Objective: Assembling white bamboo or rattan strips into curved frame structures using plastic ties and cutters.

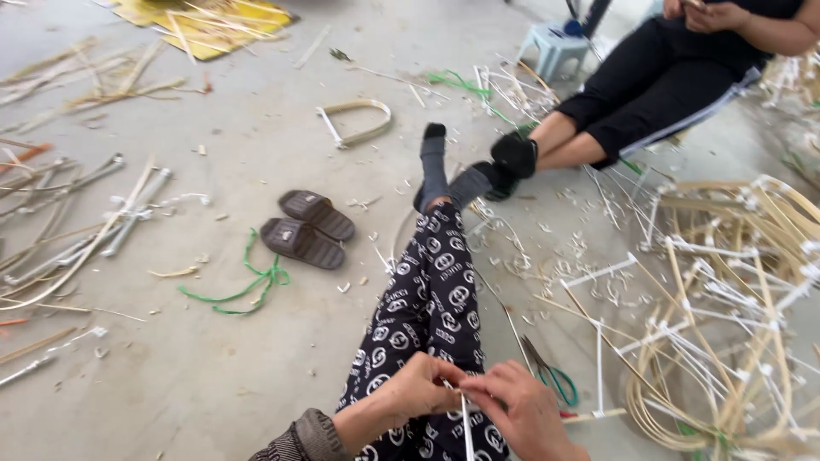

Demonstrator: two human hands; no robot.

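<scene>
While over the patterned lap, left hand (416, 388) and right hand (521, 410) (fingers pinched) on a white strip (466, 427).

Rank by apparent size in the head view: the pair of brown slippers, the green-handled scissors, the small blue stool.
1. Pair of brown slippers.
2. Small blue stool, though it sits farther from the camera, so its true size is unsure.
3. Green-handled scissors, partly hidden by the right hand.
</scene>
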